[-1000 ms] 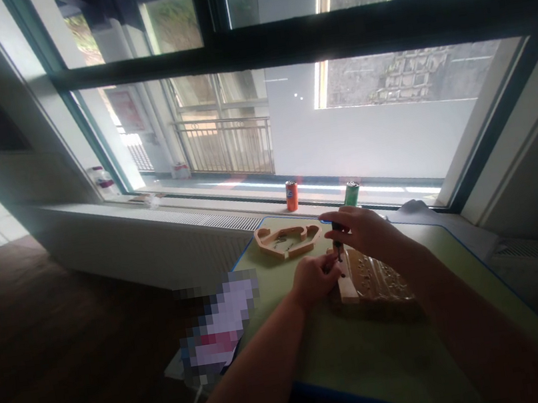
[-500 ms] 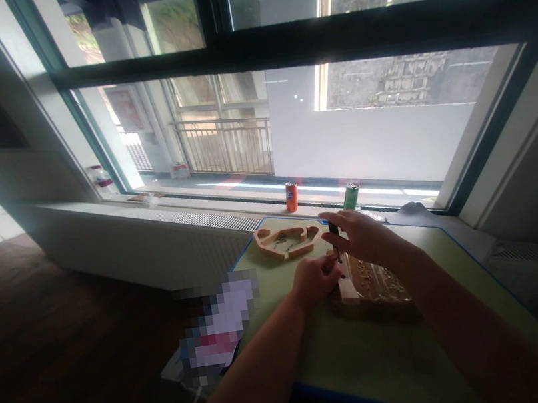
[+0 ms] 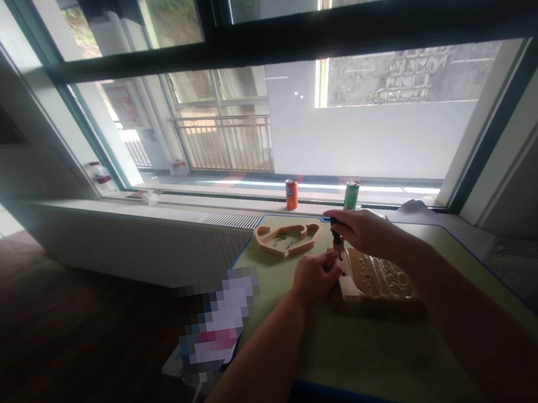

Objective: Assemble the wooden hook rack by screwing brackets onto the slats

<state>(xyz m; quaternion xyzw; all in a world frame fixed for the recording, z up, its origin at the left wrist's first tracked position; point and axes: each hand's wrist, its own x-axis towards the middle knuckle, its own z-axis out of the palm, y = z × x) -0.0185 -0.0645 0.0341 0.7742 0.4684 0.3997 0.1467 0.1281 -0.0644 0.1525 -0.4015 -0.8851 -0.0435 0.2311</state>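
- Centre frame: the person's right hand (image 3: 367, 230) is closed around the dark handle of a slim screwdriver (image 3: 337, 240), held upright with its tip down at the near-left corner of a pale wooden block (image 3: 372, 280)
- The left hand (image 3: 317, 276) sits just left of that corner, fingertips pressed together in a pinch at the tool's tip; what they pinch is too small to tell
- The wooden block lies flat on the table just right of centre, under the right wrist, its top face dotted with small holes or fittings
- The block looks stiff and solid, yet probably light enough to skid under a downward push; the flat side edges seem the safest hold, clear of the studded top
- The screwdriver looks thin and rigid, and likely to slip off a small head, so the handle is the place to grip it
- The table (image 3: 353, 357) carries a matte green mat with a blue border, which should give some friction
- A curved wooden frame (image 3: 289, 239) rests farther back on the mat, left of the right hand, with small parts inside it
- 2 cans stand on the sill above: an orange can (image 3: 291, 195) and a green can (image 3: 350, 195)
- A dark-framed window (image 3: 275, 42) fills the upper frame, a white radiator cover (image 3: 153, 235) runs along the left, and a dark wood floor (image 3: 59, 354) and a blurred patch (image 3: 219, 323) occupy the lower left
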